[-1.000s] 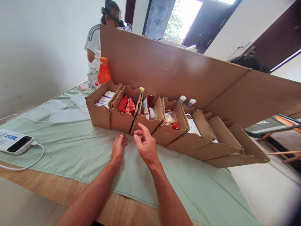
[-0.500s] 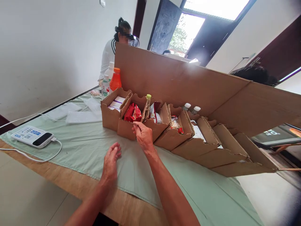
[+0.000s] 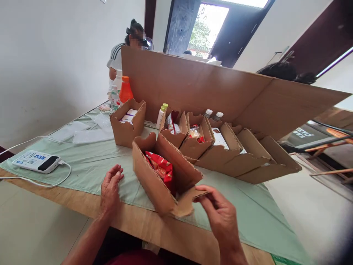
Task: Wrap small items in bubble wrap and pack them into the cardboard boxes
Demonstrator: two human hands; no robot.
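A cardboard box (image 3: 149, 180), pulled out of the row and turned at an angle, lies near the table's front edge with a red snack bag (image 3: 162, 167) inside. My right hand (image 3: 220, 211) pinches the notched front corner of this box between thumb and fingers. Left of the box, my left hand (image 3: 110, 187) hovers over the cloth near the table edge, fingers apart and holding nothing. Behind, a box with white packs (image 3: 127, 129) stands at the row's left end. A small bottle with a yellow-green cap (image 3: 161, 116) shows in the gap beside it.
More cardboard boxes (image 3: 228, 162) run to the right before a tall cardboard panel (image 3: 193, 81). An orange bottle (image 3: 125, 90) stands behind the left box. At left are bubble wrap (image 3: 92, 136) and a white device (image 3: 38, 161) with a cable. A person (image 3: 116, 55) is behind the panel.
The box with the red bag has come out of the row toward me and swung round, held by my right hand. My right hand moved right and nearer; my left hand shifted slightly left.
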